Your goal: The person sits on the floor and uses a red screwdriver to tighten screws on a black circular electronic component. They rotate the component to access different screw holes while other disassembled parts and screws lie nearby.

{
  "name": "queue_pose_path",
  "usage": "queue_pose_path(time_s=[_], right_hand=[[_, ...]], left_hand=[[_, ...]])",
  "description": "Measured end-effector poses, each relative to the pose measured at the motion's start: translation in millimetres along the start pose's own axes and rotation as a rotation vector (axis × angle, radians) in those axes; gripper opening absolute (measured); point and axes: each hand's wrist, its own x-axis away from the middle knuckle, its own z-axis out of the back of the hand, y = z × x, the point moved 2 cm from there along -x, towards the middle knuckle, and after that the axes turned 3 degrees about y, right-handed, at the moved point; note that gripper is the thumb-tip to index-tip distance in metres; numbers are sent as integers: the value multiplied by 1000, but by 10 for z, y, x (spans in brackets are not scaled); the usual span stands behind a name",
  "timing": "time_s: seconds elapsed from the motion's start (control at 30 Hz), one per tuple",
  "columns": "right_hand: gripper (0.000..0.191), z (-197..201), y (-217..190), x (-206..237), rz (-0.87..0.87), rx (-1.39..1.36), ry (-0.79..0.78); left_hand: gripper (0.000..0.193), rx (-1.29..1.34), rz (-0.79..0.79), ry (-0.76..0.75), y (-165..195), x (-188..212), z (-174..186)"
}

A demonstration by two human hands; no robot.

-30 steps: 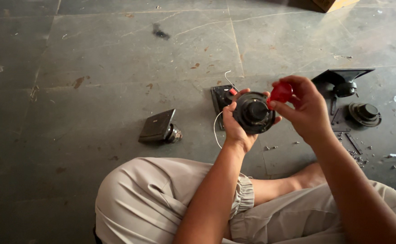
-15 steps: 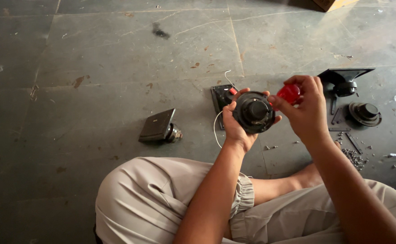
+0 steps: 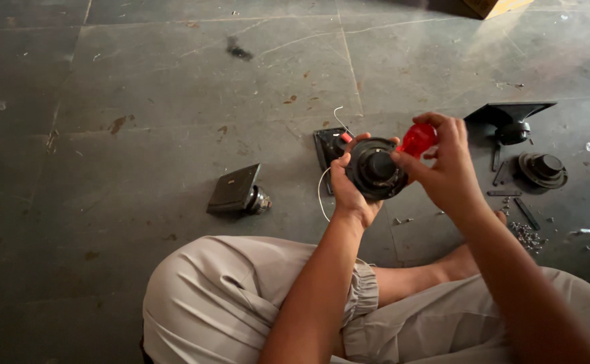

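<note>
Honestly, my worry sits with the round black speaker driver (image 3: pixel 374 168): my left hand (image 3: pixel 349 189) cups it from behind and below with the fingers curled round its rim, raised above the stone floor (image 3: pixel 174 121) in front of my knees. That grip looks light, so I judge a push from the other side could tip the driver out and drop it onto the stone. A thin white wire (image 3: pixel 322 192) loops down from the driver's left side; it could snag or tear loose if the driver turns.

My right hand (image 3: pixel 446 168) is pressed to the driver's right edge, thumb and fingers pinching a small red part (image 3: pixel 416 139) against it. Whether that part is a tool handle or a cap I cannot tell.

The driver itself is dark and dull, with a raised round centre facing me.

Just behind the driver lies a black square plate (image 3: pixel 325 145). Left of the driver rests another dark speaker unit (image 3: pixel 238 192) on its side. Right of it lie a second round driver (image 3: pixel 543 168), a black horn piece (image 3: pixel 510 118) and a scatter of small screws (image 3: pixel 527 234).
</note>
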Motion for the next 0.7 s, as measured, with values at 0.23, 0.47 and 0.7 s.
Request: queue_pose_path(time_s=[0.23, 0.47, 0.7], right_hand=[[59, 105, 34, -48, -157, -282, -31], [50, 76, 51, -37, -46, -217, -107], [56, 43, -10, -14, -86, 84, 31]], left_hand=[[46, 7, 34, 0, 29, 28, -60], [48, 6, 32, -8, 11, 17, -47], [48, -4, 21, 2, 3, 35, -49]])
